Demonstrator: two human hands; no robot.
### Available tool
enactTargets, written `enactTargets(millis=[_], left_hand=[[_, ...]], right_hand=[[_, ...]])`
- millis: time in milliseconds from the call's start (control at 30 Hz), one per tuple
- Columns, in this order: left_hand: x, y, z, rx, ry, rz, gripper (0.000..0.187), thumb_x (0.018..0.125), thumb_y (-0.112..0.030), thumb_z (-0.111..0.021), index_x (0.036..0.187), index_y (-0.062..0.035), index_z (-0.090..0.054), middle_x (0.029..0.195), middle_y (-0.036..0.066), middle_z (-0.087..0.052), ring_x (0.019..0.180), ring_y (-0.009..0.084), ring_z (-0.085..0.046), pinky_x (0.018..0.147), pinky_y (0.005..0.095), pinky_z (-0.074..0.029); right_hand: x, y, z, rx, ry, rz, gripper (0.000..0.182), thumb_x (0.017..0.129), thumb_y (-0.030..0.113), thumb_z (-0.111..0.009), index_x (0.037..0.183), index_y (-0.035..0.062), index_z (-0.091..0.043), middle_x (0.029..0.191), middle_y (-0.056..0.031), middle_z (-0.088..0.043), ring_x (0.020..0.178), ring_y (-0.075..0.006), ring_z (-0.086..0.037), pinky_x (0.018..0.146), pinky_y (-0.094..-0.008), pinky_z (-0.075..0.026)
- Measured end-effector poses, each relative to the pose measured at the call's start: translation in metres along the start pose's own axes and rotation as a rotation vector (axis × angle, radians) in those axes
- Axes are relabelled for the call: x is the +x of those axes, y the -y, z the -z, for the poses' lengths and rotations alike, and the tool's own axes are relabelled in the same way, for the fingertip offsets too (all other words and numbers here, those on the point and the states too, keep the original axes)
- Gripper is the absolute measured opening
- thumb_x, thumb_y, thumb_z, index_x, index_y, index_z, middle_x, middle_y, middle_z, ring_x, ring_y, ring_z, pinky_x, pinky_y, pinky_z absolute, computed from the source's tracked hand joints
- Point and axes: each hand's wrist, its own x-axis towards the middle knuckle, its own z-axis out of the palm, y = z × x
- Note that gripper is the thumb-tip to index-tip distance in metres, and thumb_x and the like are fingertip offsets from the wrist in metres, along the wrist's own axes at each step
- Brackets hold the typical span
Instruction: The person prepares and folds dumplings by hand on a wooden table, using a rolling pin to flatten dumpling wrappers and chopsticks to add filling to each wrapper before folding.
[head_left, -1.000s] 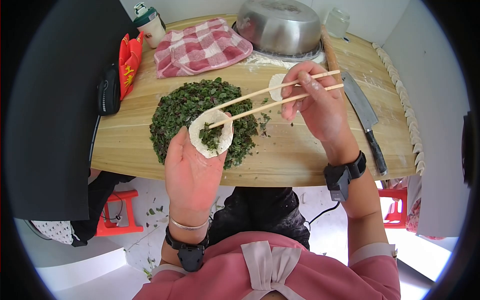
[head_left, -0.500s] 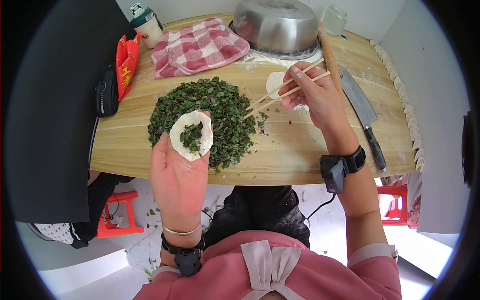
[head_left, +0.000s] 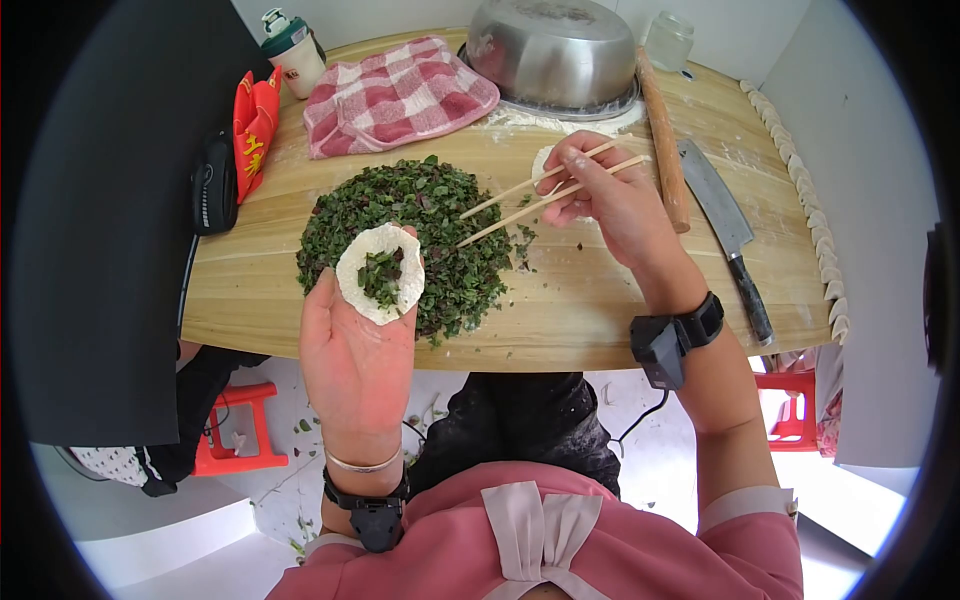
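Note:
My left hand (head_left: 357, 350) lies palm up and cradles a round dough wrapper (head_left: 379, 273) with a small mound of chopped greens in its middle. It hovers over the near edge of a big pile of chopped greens (head_left: 420, 232) on the wooden table (head_left: 600, 300). My right hand (head_left: 605, 195) grips a pair of wooden chopsticks (head_left: 520, 205), whose tips reach down to the right side of the pile. A second flat wrapper (head_left: 543, 160) lies on the table, mostly hidden behind my right hand.
A steel bowl (head_left: 553, 45) sits upturned at the back, a red checked cloth (head_left: 395, 95) to its left. A rolling pin (head_left: 664, 140) and a cleaver (head_left: 727, 225) lie to the right. Folded dumplings (head_left: 815, 215) line the right edge. A bottle (head_left: 291, 45) and red pouch (head_left: 252, 125) sit at the left.
My left hand with the filled wrapper has drawn back left toward me. The chopsticks left the wrapper, swung right, and now dip into the pile's right side.

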Motion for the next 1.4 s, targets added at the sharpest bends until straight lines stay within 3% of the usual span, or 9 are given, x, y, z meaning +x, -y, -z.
enactTargets(millis=[400, 667, 867, 1400], left_hand=[[0.000, 0.001, -0.001, 0.004, -0.019, -0.003, 0.050, 0.100, -0.019, -0.031, 0.138, 0.0123, -0.025, 0.142, 0.029, -0.033, 0.134, 0.0362, -0.034, 0.114, 0.0452, -0.028], [0.001, 0.014, -0.004, 0.049, -0.050, 0.064, 0.051, 0.099, -0.022, -0.032, 0.138, 0.0110, -0.028, 0.141, 0.026, -0.037, 0.132, 0.0349, -0.037, 0.113, 0.0444, -0.027], [0.003, 0.017, -0.004, 0.028, -0.072, 0.112, 0.049, 0.099, -0.024, -0.034, 0.134, 0.0105, -0.034, 0.139, 0.024, -0.042, 0.130, 0.0326, -0.041, 0.111, 0.0442, -0.030], [0.003, 0.015, -0.002, 0.040, -0.034, 0.087, 0.049, 0.100, -0.023, -0.032, 0.137, 0.0086, -0.032, 0.139, 0.025, -0.041, 0.130, 0.0335, -0.040, 0.112, 0.0449, -0.030]], right_hand=[[-0.002, 0.008, 0.003, 0.054, -0.076, 0.061, 0.021, 0.097, 0.019, -0.048, 0.096, -0.0011, -0.054, 0.080, -0.0148, -0.064, 0.063, -0.0202, -0.066, 0.054, -0.0267, -0.055], [-0.010, 0.015, -0.002, 0.180, 0.047, 0.171, 0.021, 0.098, 0.020, -0.048, 0.096, 0.0001, -0.054, 0.081, -0.0145, -0.064, 0.066, -0.0200, -0.067, 0.056, -0.0269, -0.055], [-0.016, 0.019, -0.013, 0.126, 0.181, 0.075, 0.021, 0.097, 0.020, -0.049, 0.094, 0.0002, -0.055, 0.080, -0.0136, -0.065, 0.064, -0.0196, -0.067, 0.054, -0.0265, -0.055], [-0.010, 0.017, -0.001, 0.223, 0.072, 0.249, 0.021, 0.097, 0.021, -0.048, 0.096, 0.0004, -0.054, 0.081, -0.0145, -0.064, 0.065, -0.0200, -0.067, 0.057, -0.0271, -0.056]])
